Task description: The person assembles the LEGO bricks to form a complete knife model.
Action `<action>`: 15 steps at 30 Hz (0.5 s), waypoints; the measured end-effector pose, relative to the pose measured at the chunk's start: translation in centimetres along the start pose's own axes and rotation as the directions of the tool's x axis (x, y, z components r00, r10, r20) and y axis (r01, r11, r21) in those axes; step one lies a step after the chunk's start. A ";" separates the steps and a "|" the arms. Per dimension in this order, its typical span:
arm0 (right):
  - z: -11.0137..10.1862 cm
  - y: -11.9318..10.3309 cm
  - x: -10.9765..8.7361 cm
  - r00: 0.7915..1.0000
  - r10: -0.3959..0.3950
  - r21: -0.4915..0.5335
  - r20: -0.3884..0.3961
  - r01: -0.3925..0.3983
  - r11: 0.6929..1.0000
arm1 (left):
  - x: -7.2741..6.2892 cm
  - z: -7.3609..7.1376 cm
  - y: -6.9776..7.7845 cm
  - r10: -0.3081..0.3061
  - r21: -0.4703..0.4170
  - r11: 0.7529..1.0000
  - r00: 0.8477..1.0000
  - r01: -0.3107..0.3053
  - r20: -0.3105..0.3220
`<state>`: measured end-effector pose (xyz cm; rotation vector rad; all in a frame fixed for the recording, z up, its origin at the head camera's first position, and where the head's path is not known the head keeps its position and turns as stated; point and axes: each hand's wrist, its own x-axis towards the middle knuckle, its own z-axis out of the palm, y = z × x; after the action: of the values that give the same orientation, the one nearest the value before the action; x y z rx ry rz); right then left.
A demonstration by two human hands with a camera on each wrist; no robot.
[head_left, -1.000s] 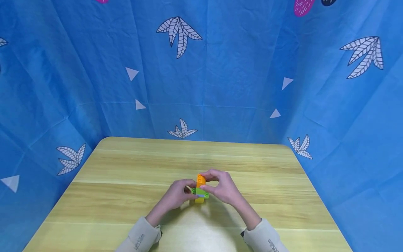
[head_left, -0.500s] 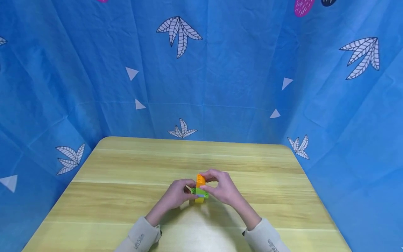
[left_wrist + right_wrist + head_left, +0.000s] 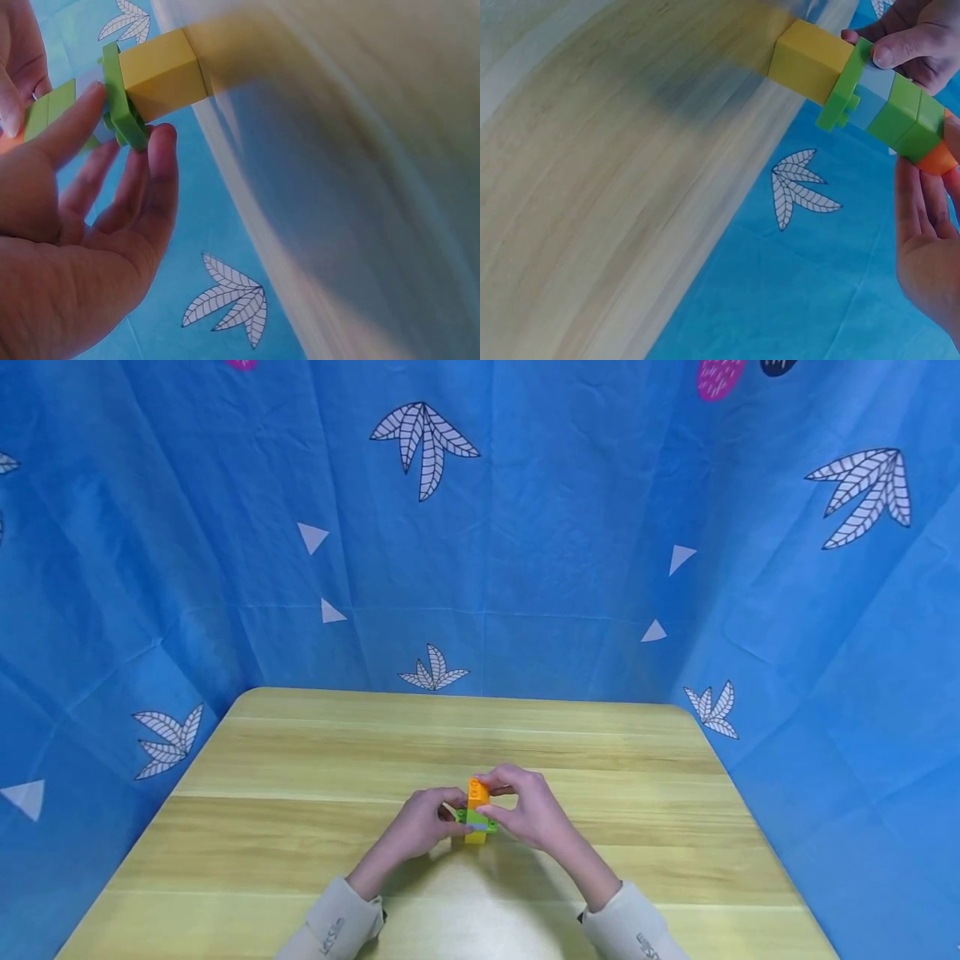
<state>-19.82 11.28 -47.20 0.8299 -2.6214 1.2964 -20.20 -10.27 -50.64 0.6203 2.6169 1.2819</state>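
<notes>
A stack of toy building bricks stands upright near the middle of the table. Its base is a yellow brick (image 3: 810, 61), topped by a thin green plate (image 3: 846, 86) with studs jutting out past the sides. Above that come a light blue brick (image 3: 871, 94), two green bricks (image 3: 910, 120) and an orange brick (image 3: 477, 792) on top. My left hand (image 3: 426, 823) grips the lower part of the stack, its thumb across the light blue brick and its fingertips at the green plate. From the right, my right hand (image 3: 529, 810) pinches the orange brick between thumb and fingers.
The light wooden table (image 3: 315, 735) has rounded far corners. A blue curtain (image 3: 555, 527) printed with white leaves and triangles hangs behind it and along both sides.
</notes>
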 end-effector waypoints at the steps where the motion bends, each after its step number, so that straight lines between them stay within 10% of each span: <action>1: 0.0 0.0 0.0 1.000 -0.005 0.004 0.000 0.005 1.000 | 0.0 0.0 0.0 0.000 0.001 1.000 1.000 0.000 -0.001; 15: 0.1 0.2 0.0 1.000 -0.003 0.063 0.008 0.002 0.998 | -0.2 -0.5 -0.4 -0.025 0.003 1.000 1.000 0.025 -0.003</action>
<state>-19.96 11.33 -47.41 0.8489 -2.5971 1.3839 -20.29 -11.00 -50.64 0.5843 2.6215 1.2727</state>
